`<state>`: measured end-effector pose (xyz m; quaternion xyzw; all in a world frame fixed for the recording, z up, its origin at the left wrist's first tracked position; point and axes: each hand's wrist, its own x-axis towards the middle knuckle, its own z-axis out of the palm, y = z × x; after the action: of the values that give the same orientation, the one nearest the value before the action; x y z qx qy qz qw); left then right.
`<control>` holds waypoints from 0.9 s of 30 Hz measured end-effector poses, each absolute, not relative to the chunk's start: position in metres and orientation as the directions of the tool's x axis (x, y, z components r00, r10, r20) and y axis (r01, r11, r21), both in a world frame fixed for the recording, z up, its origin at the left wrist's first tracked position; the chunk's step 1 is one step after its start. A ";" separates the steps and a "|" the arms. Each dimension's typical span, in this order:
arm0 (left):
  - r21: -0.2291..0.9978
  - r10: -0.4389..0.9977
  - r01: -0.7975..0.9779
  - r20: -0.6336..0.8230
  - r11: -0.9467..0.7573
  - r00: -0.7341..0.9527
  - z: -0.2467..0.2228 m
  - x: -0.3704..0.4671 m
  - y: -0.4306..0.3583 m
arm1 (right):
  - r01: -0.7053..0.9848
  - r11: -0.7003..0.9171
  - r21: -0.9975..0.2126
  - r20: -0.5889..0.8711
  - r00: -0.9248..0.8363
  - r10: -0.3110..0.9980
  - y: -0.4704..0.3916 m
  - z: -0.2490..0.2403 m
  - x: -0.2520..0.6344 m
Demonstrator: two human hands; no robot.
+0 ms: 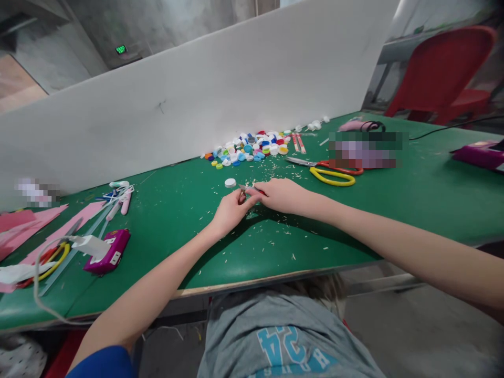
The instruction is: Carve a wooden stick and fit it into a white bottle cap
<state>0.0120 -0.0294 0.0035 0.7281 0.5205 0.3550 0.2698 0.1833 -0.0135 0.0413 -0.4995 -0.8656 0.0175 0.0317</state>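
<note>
My right hand (280, 195) is closed round a small knife (249, 189), its blade pointing left and a bit of red showing at the fingers. Touching it from the left, my left hand (230, 211) has its fingers pinched together by the blade; what they hold is too small to make out. A white cap (230, 182) lies on the green table (157, 220) just beyond my left fingers. Pale shavings (275, 223) are scattered under and around both hands. Behind them is a pile of colourful bottle caps (246, 147) against the white partition.
Scissors with yellow and red handles (333, 177) lie beyond my right forearm. At the left are a purple power socket (114, 252) with a white plug and cable, pink paper (35, 228) and more scissors (61, 261). A red chair (441, 73) stands at the back right.
</note>
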 end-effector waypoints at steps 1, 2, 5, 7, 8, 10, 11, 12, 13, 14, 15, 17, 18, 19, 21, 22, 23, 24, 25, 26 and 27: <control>0.763 0.949 0.565 0.237 -0.313 0.206 0.004 0.012 -0.030 | 0.859 0.507 -0.067 0.034 -0.506 0.862 -0.012 0.041 0.184; 0.765 0.950 0.563 0.235 -0.312 0.208 0.004 0.012 -0.030 | 0.857 0.512 -0.068 0.032 -0.511 0.859 -0.012 0.041 0.184; 0.773 0.951 0.555 0.220 -0.307 0.219 0.004 0.012 -0.030 | 0.850 0.524 -0.055 0.021 -0.524 0.851 -0.012 0.041 0.184; 0.780 0.952 0.549 0.209 -0.301 0.225 0.005 0.012 -0.030 | 0.851 0.524 -0.041 0.010 -0.524 0.852 -0.013 0.042 0.184; 0.782 0.952 0.546 0.208 -0.301 0.226 0.005 0.012 -0.030 | 0.852 0.522 -0.038 0.004 -0.522 0.853 -0.014 0.043 0.184; 0.779 0.950 0.546 0.216 -0.308 0.226 0.004 0.012 -0.029 | 0.857 0.514 -0.040 0.000 -0.515 0.857 -0.015 0.043 0.183; 0.774 0.948 0.550 0.228 -0.315 0.222 0.004 0.012 -0.029 | 0.861 0.507 -0.043 0.006 -0.507 0.862 -0.015 0.043 0.183; 0.767 0.947 0.555 0.241 -0.321 0.213 0.004 0.012 -0.029 | 0.868 0.495 -0.045 0.015 -0.495 0.869 -0.016 0.043 0.182; 0.760 0.946 0.563 0.255 -0.325 0.200 0.004 0.012 -0.029 | 0.877 0.479 -0.045 0.027 -0.478 0.878 -0.017 0.043 0.182; 0.755 0.945 0.569 0.266 -0.326 0.189 0.003 0.012 -0.028 | 0.888 0.459 -0.044 0.039 -0.457 0.889 -0.017 0.042 0.181; 0.752 0.945 0.573 0.272 -0.326 0.180 0.003 0.012 -0.028 | 0.898 0.438 -0.040 0.048 -0.436 0.899 -0.018 0.042 0.180; 0.752 0.946 0.575 0.275 -0.323 0.172 0.003 0.012 -0.028 | 0.911 0.410 -0.032 0.058 -0.408 0.911 -0.019 0.041 0.178; 0.753 0.946 0.575 0.273 -0.322 0.172 0.002 0.013 -0.028 | 0.915 0.402 -0.029 0.059 -0.399 0.915 -0.020 0.041 0.177; 0.753 0.947 0.575 0.271 -0.320 0.171 0.002 0.013 -0.028 | 0.919 0.394 -0.024 0.061 -0.392 0.918 -0.020 0.040 0.176; 0.754 0.950 0.579 0.262 -0.311 0.170 0.003 0.013 -0.028 | 0.924 0.383 -0.011 0.068 -0.382 0.922 -0.022 0.040 0.175; 0.754 0.952 0.581 0.255 -0.305 0.168 0.003 0.013 -0.028 | 0.926 0.378 -0.002 0.072 -0.377 0.924 -0.023 0.040 0.175; 0.754 0.954 0.584 0.250 -0.301 0.168 0.004 0.013 -0.029 | 0.928 0.374 0.007 0.076 -0.373 0.925 -0.024 0.040 0.175; 0.754 0.954 0.586 0.247 -0.298 0.167 0.004 0.014 -0.029 | 0.929 0.371 0.016 0.080 -0.371 0.925 -0.025 0.040 0.175; 0.753 0.955 0.588 0.247 -0.297 0.165 0.005 0.013 -0.029 | 0.929 0.369 0.023 0.083 -0.369 0.926 -0.026 0.040 0.174; 0.752 0.955 0.589 0.248 -0.296 0.163 0.005 0.013 -0.029 | 0.930 0.367 0.030 0.085 -0.368 0.926 -0.026 0.041 0.174; 0.751 0.955 0.591 0.249 -0.295 0.160 0.005 0.013 -0.030 | 0.931 0.363 0.039 0.088 -0.365 0.927 -0.027 0.041 0.174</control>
<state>0.0134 -0.0297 0.0050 0.7187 0.5379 0.3617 0.2517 0.1736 -0.0271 0.0406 -0.5627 -0.8252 -0.0408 0.0256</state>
